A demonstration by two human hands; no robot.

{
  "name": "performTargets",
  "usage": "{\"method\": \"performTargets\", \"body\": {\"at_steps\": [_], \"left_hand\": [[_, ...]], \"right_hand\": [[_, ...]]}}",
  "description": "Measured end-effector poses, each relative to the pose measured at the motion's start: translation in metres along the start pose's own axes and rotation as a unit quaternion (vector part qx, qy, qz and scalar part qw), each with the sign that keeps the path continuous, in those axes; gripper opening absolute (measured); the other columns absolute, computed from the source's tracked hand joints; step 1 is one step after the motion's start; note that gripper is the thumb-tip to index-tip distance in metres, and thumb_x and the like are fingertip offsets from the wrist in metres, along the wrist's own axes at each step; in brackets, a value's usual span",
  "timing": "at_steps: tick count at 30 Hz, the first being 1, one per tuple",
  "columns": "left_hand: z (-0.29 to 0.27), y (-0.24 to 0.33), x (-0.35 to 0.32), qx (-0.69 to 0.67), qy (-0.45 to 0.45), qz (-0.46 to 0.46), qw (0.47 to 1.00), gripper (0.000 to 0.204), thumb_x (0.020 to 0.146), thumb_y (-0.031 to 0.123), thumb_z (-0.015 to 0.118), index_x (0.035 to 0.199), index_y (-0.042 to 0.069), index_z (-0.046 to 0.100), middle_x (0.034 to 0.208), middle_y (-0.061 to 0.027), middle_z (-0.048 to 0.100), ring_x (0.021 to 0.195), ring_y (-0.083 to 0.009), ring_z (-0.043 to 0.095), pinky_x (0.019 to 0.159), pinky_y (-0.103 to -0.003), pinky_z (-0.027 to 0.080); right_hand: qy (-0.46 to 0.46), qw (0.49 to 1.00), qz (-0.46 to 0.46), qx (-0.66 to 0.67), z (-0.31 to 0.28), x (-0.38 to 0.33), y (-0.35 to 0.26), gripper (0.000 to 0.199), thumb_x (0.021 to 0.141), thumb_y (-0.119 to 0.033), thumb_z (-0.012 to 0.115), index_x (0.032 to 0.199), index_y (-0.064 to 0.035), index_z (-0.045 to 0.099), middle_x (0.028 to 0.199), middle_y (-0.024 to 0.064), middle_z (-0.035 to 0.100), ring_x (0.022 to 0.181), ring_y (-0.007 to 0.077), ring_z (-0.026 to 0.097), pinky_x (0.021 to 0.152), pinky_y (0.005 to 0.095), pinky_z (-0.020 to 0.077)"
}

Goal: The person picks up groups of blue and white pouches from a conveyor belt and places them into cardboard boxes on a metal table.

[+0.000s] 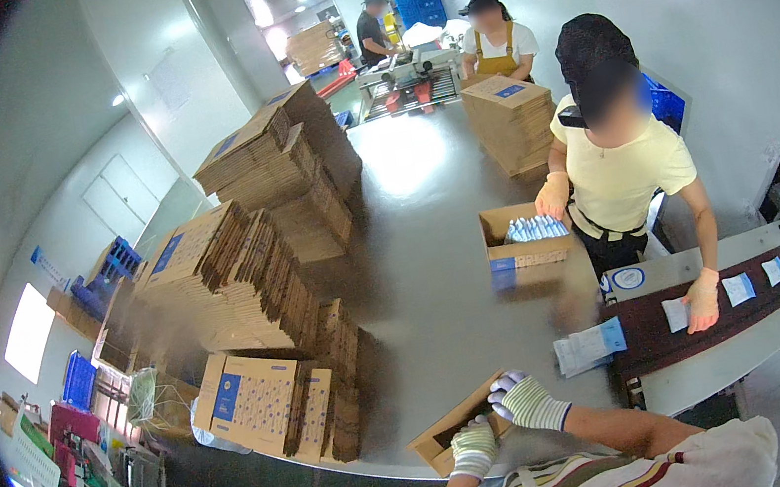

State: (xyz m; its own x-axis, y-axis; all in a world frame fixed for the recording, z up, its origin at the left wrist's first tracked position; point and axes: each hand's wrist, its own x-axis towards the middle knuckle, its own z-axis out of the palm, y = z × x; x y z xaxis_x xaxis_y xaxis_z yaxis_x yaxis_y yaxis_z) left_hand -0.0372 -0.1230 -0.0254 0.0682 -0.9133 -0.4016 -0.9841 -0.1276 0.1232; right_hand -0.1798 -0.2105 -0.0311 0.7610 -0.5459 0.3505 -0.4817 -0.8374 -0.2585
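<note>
At the near edge of the metal table, a small brown cardboard box (430, 445) stands part-opened, its inside dark. My left hand (474, 447), in a striped knit glove, grips the box's near side with the fingers curled over its edge. On the box's right end, my right hand (529, 403), gloved alike, is closed with its fingertips at the rim. Both palms and part of the box's near wall are hidden. To the right of my hands lie a few white and light-blue packets (590, 347) at the table's edge.
Tall stacks of flattened cartons (217, 288) line the table's left side. Across the table, a co-worker (626, 150) touches an open carton (529, 257) of packets and reaches over a dark conveyor belt (657, 331) carrying several packets. More cartons (513, 122) stand farther back.
</note>
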Motion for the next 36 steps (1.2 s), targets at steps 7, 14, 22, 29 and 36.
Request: {"method": "performTargets", "body": {"at_steps": [7,14,22,29,36], "left_hand": [[0.005,-0.022,0.008,-0.072,-0.030,0.032,0.996,0.052,0.077,0.034,0.059,0.114,-0.001,0.050,0.102,-0.0242,0.061,0.095,-0.0366,0.060,0.081,-0.043,0.048],[-0.045,-0.033,-0.020,-0.713,0.155,0.117,0.674,0.047,0.078,0.009,0.069,0.117,-0.001,0.045,0.107,-0.0119,0.061,0.096,-0.0196,0.059,0.083,-0.033,0.049],[0.095,-0.029,-0.002,-0.665,0.053,0.145,0.730,0.059,0.078,0.023,0.069,0.129,0.009,0.041,0.130,-0.0098,0.046,0.117,-0.0213,0.044,0.099,-0.034,0.036],[0.236,-0.057,0.006,-0.886,-0.223,-0.009,0.406,0.068,0.080,0.019,0.067,0.136,0.009,0.030,0.132,-0.0076,0.042,0.117,-0.0217,0.042,0.100,-0.033,0.034],[0.270,-0.096,-0.007,-0.830,-0.189,-0.005,0.524,0.041,0.084,0.019,0.058,0.122,0.008,0.047,0.118,-0.0099,0.053,0.106,-0.0261,0.050,0.095,-0.037,0.039]], "right_hand": [[-0.023,0.988,0.075,0.136,-0.035,0.007,0.001,0.038,0.080,-0.034,0.060,0.106,-0.0065,0.058,0.114,0.0149,0.054,0.106,0.0332,0.049,0.092,0.0439,0.0403],[0.055,0.929,0.263,0.255,-0.045,-0.010,0.045,0.077,0.070,-0.042,0.072,0.123,0.0046,0.042,0.120,0.0241,0.050,0.112,0.0349,0.049,0.095,0.0417,0.0400],[-0.095,0.975,0.111,0.166,-0.091,0.026,-0.024,0.045,0.069,-0.023,0.070,0.105,-0.0016,0.052,0.096,0.0193,0.060,0.090,0.0365,0.058,0.080,0.0438,0.0471],[-0.183,0.981,-0.022,0.056,-0.030,0.033,-0.070,0.030,0.075,-0.019,0.061,0.100,-0.0049,0.053,0.094,0.0146,0.059,0.091,0.0292,0.058,0.078,0.0409,0.0474],[-0.207,0.970,-0.113,0.052,-0.018,0.025,-0.087,0.021,0.081,-0.016,0.049,0.098,-0.0054,0.054,0.094,0.0129,0.057,0.087,0.0266,0.056,0.075,0.0388,0.0479]]}}
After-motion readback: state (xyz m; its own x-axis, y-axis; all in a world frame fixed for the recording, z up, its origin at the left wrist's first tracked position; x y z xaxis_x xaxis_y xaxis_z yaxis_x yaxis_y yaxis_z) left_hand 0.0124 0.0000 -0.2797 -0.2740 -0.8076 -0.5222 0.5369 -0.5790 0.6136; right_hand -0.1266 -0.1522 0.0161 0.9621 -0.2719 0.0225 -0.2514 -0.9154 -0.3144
